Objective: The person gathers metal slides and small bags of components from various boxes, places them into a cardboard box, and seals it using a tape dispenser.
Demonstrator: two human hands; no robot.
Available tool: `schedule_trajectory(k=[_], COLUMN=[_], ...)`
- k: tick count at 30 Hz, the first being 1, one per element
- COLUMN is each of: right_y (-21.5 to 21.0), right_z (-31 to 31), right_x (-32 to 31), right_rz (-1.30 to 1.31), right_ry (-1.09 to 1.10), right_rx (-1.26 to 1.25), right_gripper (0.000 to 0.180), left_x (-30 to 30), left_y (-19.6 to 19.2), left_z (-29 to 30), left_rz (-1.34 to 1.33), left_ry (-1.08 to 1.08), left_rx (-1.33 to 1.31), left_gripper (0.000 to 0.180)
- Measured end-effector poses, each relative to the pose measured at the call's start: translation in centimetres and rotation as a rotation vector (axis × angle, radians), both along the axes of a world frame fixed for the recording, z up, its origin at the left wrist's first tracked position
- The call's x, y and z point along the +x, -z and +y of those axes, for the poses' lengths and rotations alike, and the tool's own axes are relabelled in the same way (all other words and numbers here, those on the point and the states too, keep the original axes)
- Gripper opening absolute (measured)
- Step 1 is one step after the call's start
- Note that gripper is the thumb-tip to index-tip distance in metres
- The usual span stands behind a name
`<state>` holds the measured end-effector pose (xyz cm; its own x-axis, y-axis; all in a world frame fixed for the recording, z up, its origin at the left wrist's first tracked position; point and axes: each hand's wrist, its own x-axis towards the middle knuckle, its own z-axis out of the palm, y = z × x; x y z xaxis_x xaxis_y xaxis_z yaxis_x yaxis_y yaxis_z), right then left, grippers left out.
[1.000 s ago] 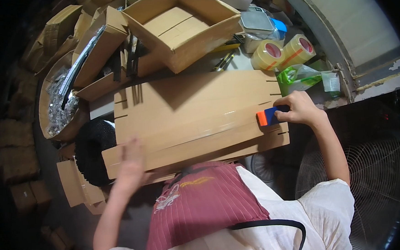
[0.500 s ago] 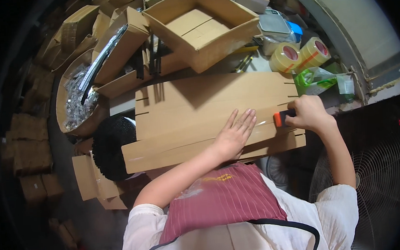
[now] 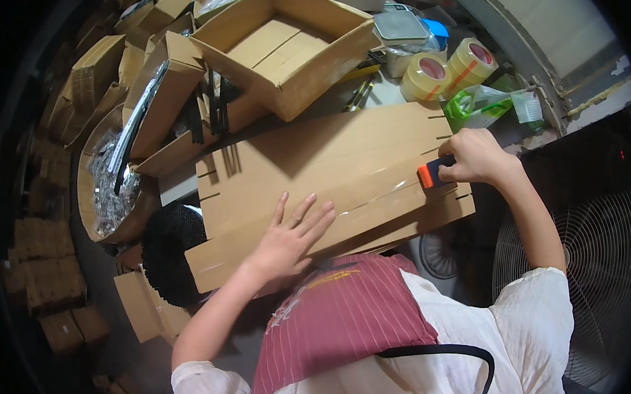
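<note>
Right now my right hand has its grip closed around the orange-and-black tape dispenser at the right edge of the flattened brown cardboard box, while my left hand lies open and flat on the clear tape seam; if that palm lifts, the tape may wrinkle or run crooked.

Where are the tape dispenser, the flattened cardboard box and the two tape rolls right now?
tape dispenser (image 3: 430, 173), head view, on its orange end by the right hand.
flattened cardboard box (image 3: 313, 161), head view, on its bare upper panel.
tape rolls (image 3: 427, 74), head view, on the nearer roll's side.
</note>
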<state>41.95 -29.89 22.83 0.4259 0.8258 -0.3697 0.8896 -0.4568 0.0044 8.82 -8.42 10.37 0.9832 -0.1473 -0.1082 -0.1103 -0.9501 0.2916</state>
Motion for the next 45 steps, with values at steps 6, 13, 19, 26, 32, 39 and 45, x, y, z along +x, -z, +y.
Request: schedule_trajectory(k=[6, 13, 19, 26, 32, 39, 45], right_y=[0.3, 0.4, 0.0, 7.3, 6.2, 3.5, 12.6], right_z=[-0.2, -0.2, 3.2, 6.7, 11.2, 5.3, -10.7], right_x=[0.5, 0.8, -2.1, -9.0, -15.5, -14.6, -13.1], right_rz=[0.053, 0.01, -0.038, -0.554, -0.327, 0.036, 0.347], right_ry=[-0.005, -0.038, -0.025, -0.463, -0.556, -0.438, 1.042], right_rx=[0.031, 0.021, -0.197, -0.103, -0.419, 0.828, 1.418], right_gripper=[0.045, 0.042, 0.041, 0.031, 0.037, 0.031, 0.03], left_x=[4.4, 5.8, 6.0, 6.4, 8.2, 7.8, 8.2], left_y=[2.2, 1.5, 0.8, -1.1, 2.4, 7.7, 3.8], left_z=[-1.9, -1.5, -1.5, 2.0, 1.7, 3.0, 5.3], left_rz=[-0.148, -0.103, -0.085, 0.578, 0.077, 0.004, 0.205], left_ry=[0.105, 0.179, 0.186, -0.346, -0.651, -0.169, 0.001], left_rx=[0.05, 0.025, 0.005, -1.678, -1.693, -0.93, -0.79], left_gripper=[0.112, 0.108, 0.101, 0.043, 0.037, 0.044, 0.059])
